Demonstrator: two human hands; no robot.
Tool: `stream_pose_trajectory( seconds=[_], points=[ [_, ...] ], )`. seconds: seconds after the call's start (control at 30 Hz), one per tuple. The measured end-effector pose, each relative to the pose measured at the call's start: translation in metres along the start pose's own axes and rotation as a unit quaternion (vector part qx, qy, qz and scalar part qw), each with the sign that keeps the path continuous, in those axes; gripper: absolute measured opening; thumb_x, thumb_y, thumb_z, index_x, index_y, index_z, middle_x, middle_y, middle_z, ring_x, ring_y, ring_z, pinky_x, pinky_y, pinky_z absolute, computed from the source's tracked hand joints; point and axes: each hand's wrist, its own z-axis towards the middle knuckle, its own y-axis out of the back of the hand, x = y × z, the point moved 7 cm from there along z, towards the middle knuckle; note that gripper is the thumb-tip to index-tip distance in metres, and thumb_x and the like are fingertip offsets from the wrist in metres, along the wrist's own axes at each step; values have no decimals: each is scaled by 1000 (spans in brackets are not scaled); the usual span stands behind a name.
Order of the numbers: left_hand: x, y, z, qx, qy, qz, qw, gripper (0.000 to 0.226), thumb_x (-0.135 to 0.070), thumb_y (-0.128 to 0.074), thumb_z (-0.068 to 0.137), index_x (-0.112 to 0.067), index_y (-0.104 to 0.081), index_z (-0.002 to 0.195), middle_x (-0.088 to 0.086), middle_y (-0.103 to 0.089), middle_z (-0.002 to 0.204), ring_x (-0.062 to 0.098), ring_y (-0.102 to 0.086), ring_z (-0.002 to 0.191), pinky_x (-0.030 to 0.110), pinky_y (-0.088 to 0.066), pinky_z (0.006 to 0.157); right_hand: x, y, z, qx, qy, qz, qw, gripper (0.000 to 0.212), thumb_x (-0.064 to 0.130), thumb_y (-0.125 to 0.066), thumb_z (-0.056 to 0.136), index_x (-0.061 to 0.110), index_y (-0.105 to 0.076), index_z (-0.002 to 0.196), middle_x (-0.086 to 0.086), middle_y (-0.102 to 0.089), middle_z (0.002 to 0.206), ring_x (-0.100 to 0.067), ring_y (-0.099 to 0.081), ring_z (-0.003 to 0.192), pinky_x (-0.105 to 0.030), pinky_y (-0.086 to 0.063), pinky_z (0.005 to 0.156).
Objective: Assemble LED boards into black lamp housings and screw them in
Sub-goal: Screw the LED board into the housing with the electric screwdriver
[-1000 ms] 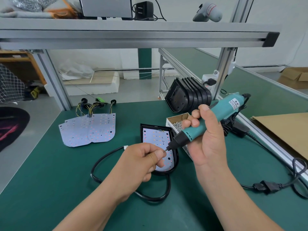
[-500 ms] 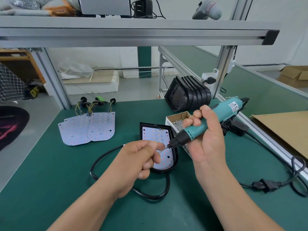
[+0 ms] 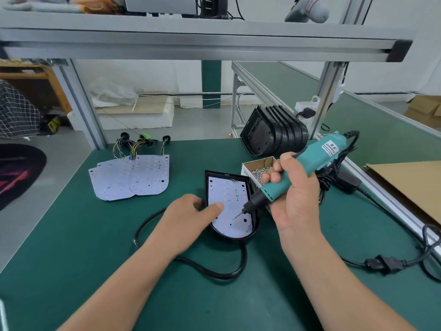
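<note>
LED board (image 3: pixel 229 201) sits inside the housing (image 3: pixel 256 219), left hand (image 3: pixel 188 216) gripping its left rim with thumb flat on the board, right hand (image 3: pixel 296 194) fingers wrapped round the screwdriver (image 3: pixel 298 173) (bit tip low over the board), so I'd drive straight down, light pressure first.

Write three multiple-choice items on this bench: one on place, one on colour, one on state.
1. Where is the screw box? A on the floor B by the housing's far right corner C on a chair
2. The screwdriver body's colour? A teal B red C yellow
3. The LED board is: A seated in the housing B bare on the mat C held aloft

B: the box stands by that corner. A: the right hand grips a teal barrel. A: the black rim rings the board under the left hand's thumb.
</note>
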Motion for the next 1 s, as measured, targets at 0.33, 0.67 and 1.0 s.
stream_pose_trajectory(
  seconds=[0.33, 0.67, 1.0],
  points=[
    [0, -5, 5, -5, -16, 13, 1000, 54, -52, -64, 69, -4, -64, 93, -7, -52, 64, 15, -43, 58, 34, -36, 57, -10, -4, 1, 32, 15, -62, 997, 15, 6, -68, 88, 17, -59, 90, -8, -47, 71, -19, -43, 56, -34, -48, 61],
    [2, -8, 9, -12, -23, 3, 1000, 49, -51, -63, 65, -6, -54, 80, -13, -45, 60, 10, -37, 54, 32, -34, 55, -10, -12, -5, 60, 24, -99, 993, 12, 6, -67, 86, 15, -60, 91, -8, -47, 75, -21, -41, 57, -36, -50, 62],
    [1, -11, 10, 0, -14, -18, 1000, 37, -43, -67, 65, -23, -36, 73, -14, -30, 54, 12, -23, 51, 34, -24, 55, -15, -51, -19, 243, 31, -180, 953, 13, 11, -68, 92, 17, -58, 86, 0, -49, 66, -22, -47, 51, -39, -54, 63]
  ],
)
